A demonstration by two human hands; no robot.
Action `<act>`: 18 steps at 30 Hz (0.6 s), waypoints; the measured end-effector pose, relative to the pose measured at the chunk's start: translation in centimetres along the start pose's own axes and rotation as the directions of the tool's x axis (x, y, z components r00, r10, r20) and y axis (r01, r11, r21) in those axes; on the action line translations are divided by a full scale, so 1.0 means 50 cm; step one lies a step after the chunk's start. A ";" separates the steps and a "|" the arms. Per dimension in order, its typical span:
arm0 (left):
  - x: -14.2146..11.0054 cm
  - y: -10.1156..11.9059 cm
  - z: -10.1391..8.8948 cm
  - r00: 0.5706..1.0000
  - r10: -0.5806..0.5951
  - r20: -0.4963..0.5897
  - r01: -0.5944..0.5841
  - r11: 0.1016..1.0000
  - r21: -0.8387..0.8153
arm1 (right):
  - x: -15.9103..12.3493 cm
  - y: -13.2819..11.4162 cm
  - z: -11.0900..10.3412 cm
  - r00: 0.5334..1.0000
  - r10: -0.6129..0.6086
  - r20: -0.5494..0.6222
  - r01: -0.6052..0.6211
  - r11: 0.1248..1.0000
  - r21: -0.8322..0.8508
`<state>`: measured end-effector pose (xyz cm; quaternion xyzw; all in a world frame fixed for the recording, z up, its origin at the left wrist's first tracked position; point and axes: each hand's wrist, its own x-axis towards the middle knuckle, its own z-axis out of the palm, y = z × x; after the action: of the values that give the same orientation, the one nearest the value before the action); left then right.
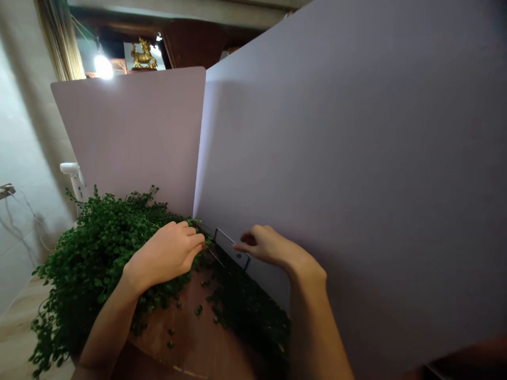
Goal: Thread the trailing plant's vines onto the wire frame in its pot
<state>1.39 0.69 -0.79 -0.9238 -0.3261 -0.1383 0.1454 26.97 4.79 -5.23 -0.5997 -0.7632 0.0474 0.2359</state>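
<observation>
My left hand (168, 253) is closed in a pinch at the right edge of a bushy heap of small-leaved green trailing plant (103, 237). A bit of green sprig shows at its fingertips. My right hand (269, 245) hovers to the right, thumb and fingers apart, with nothing visible between them. Just beside its thumb stands a thin dark handle-like frame (225, 236) at the end of a dark container (253, 306). Dark green plant pieces lie in that container, in shadow. Loose round leaves (198, 310) are scattered on the brown round tabletop (186, 343).
A tall pale panel (336, 158) rises close behind my right hand, and another panel (134, 132) stands at the back left. Behind them are a lit bulb (103, 66) and a golden figurine (143, 54). White cables (24, 221) hang at the left wall.
</observation>
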 end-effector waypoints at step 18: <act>0.009 0.009 0.002 0.987 0.107 0.121 -0.101 0.994 -0.048 | -0.014 -0.080 -0.024 0.915 -0.325 -0.240 0.403 0.689 0.603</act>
<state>2.00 0.65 -0.82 -0.9492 -0.2828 -0.0802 0.1127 24.02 2.76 -2.96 -0.3210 -0.7893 0.2226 0.4738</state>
